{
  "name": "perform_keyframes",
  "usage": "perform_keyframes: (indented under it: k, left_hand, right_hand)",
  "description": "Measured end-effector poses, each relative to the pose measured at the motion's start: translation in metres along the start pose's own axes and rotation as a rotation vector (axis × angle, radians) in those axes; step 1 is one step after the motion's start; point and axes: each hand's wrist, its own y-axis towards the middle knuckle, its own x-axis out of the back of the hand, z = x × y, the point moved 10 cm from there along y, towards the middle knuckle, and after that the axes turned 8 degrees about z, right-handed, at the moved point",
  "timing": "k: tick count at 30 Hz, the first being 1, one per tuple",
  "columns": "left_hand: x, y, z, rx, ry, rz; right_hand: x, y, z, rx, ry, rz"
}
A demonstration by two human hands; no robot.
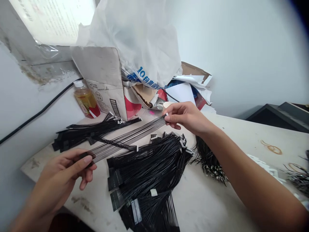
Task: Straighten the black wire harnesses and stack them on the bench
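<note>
A black multi-wire cable harness (pixel 131 135) is stretched between my two hands above the table, its wires fanned side by side. My left hand (pixel 70 170) pinches the black connector at its near left end. The small connector at the far end sits between the thumb and fingers of my right hand (pixel 182 116). Beneath and in front lies a large heap of similar black harnesses (pixel 154 164), with white connectors toward the upper right and wide black connectors at the left. Another bundle of harnesses (pixel 84 133) lies farther back on the left.
On the pale table (pixel 207 206), a bottle (pixel 85 100) stands by a cardboard box (pixel 103 83) at the back. A white plastic bag (pixel 145 42) rests against the box. Cut wire bundles (pixel 210 161), white connector pieces (pixel 265 169) and rubber bands (pixel 271 147) lie on the right.
</note>
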Motion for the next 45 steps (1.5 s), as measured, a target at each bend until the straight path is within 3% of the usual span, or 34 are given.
perform_keyframes:
  k: [10, 20, 23, 26, 29, 31, 33, 35, 37, 41, 45]
  left_hand:
    - [-0.028, -0.003, 0.013, -0.011, -0.173, 0.133]
    - [-0.031, -0.003, 0.024, 0.046, -0.177, 0.209]
    - [-0.037, -0.003, 0.031, 0.084, -0.069, 0.249]
    - [-0.041, -0.006, 0.043, 0.136, 0.096, 0.268]
    - [-0.04, -0.008, 0.049, 0.156, 0.269, 0.237]
    - [-0.034, -0.008, 0.047, 0.143, 0.343, 0.183]
    - [-0.026, -0.005, 0.039, 0.106, 0.387, 0.129]
    - [-0.016, 0.002, 0.027, 0.036, 0.443, 0.074]
    - [0.0, 0.012, 0.011, -0.063, 0.552, -0.022]
    - [0.033, 0.035, -0.009, -0.23, 0.837, -0.28]
    - [0.046, 0.065, 0.003, -0.232, 1.057, -0.257]
  right_hand:
    - [0.019, -0.014, -0.005, -0.061, 0.011, -0.111]
    - [0.027, -0.02, -0.016, -0.222, -0.065, -0.093]
    - [0.025, -0.025, -0.021, -0.342, -0.173, 0.005]
    - [0.014, -0.033, -0.029, -0.471, -0.347, 0.189]
    - [0.008, -0.043, -0.038, -0.602, -0.559, 0.321]
    - [0.012, -0.04, -0.033, -0.612, -0.723, 0.259]
    - [0.01, -0.027, -0.017, -0.493, -0.853, 0.13]
    - [-0.012, -0.008, -0.004, -0.323, -0.899, 0.081]
    - [-0.052, 0.012, -0.011, -0.238, -0.892, 0.187]
    - [-0.131, 0.052, -0.054, -0.293, -1.049, 0.441]
    - [-0.172, 0.075, -0.08, -0.321, -1.067, 0.561]
